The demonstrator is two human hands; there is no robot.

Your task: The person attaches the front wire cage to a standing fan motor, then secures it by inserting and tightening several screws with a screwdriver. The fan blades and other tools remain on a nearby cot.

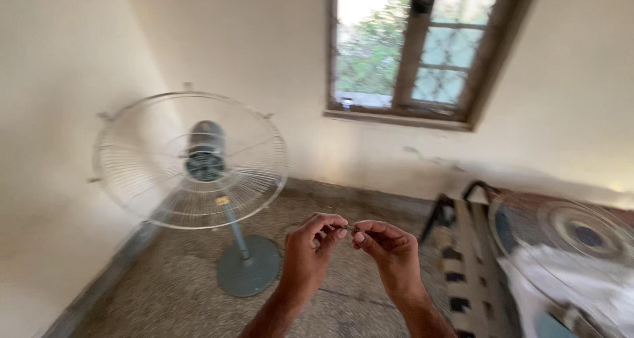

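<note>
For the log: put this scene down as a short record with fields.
left hand: pinches one end of a small dark part
right hand: pinches the other end
part identity: too small to tell
pedestal fan: stands on the floor by the wall, rear grille on, no blades visible
loose grille: lies at right
window: above, on the far wall

Open speckled stone floor (172, 298) lies below and left of the raised hands, bounded by the grey-blue pedestal fan with bare wire guard (191, 160) at left and the striped woven mat (462, 265) with a detached wire fan guard (568, 229) at right.
</note>
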